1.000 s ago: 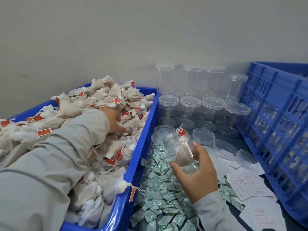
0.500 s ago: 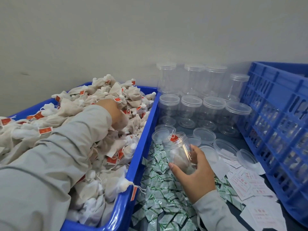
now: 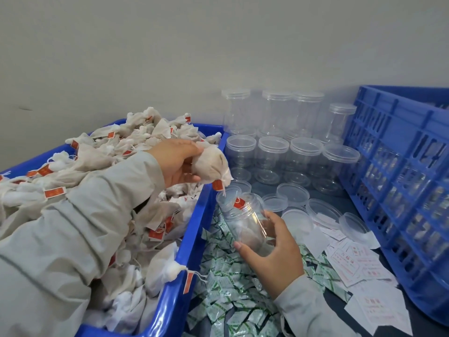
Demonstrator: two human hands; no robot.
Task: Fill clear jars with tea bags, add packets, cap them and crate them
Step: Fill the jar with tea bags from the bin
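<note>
Now my left grip (image 3: 178, 164) pinches a bag (image 3: 211, 166); right (image 3: 272, 249) clasps the tilted jar (image 3: 245, 222)—feed tag-end first into its mouth.

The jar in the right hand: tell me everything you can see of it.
The jar is clear, cylindrical, plastic by its look, with no lid on. It is tilted, its open mouth up and to the left, over the green-printed packets. The right hand grips its lower end. At least one tea bag lies inside, with a red tag near the mouth. The left hand holds another tea bag just above the mouth; whether that bag's tag touches the rim is unclear.
</note>
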